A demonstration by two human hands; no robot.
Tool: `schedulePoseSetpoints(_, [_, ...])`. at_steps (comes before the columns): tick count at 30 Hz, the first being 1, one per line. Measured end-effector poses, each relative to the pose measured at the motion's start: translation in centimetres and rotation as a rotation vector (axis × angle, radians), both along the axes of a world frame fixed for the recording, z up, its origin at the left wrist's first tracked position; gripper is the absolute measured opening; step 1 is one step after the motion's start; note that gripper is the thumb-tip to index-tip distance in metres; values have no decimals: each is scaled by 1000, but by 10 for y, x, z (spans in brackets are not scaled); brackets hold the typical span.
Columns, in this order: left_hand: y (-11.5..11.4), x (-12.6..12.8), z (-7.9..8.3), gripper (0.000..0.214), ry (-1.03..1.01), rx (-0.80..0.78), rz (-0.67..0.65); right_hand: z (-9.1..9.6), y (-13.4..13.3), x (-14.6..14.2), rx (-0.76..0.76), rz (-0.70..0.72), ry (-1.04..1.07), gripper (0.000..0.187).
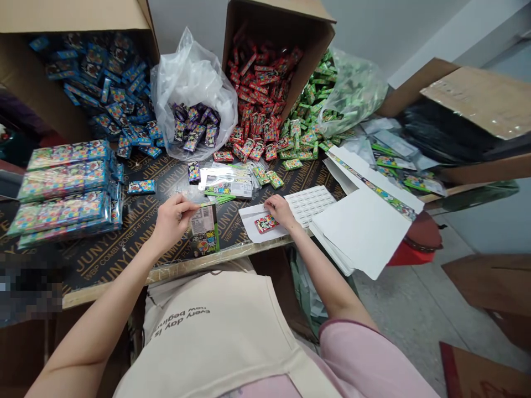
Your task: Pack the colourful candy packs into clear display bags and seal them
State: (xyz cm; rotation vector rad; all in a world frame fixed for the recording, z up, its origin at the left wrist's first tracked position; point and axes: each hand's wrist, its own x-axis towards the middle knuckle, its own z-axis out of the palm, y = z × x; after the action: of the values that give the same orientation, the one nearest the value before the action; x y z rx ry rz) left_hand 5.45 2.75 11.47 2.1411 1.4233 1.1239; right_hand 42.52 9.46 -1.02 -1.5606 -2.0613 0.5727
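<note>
My left hand (173,221) pinches the upper edge of a printed plastic pouch (204,235) with a barcode label and a black and green picture, near the table's front edge. My right hand (281,211) is closed, thumb and fingers together, over a folded white paper (251,221); what the fingertips grip I cannot make out. Right beside them on that paper lies a small red pack or label (264,224). A white sheet of printed stickers (311,203) extends to the right of this hand. Flat printed pouches (228,179) are piled just beyond both hands.
Boxes and bags at the back hold blue packs (95,72), purple packs (194,130), red packs (265,83) and green packs (307,138). Bundled wrapped packs (66,193) are stacked left. White cards (360,232) overhang the table's right front edge. An open carton (468,105) stands right.
</note>
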Motion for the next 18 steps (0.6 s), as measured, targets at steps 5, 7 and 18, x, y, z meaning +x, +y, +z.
schedulePoseSetpoints(5, [0, -1, -6, 10, -24, 25, 85, 4, 7, 3, -105, -88, 61, 9])
schedulePoseSetpoints(7, [0, -1, -8, 9, -37, 31, 93, 13, 14, -1, -117, -127, 95, 11])
schedulePoseSetpoints(18, [-6, -1, -12, 10, -132, 64, 111, 144, 5, -169, -477, 428, 649, 29])
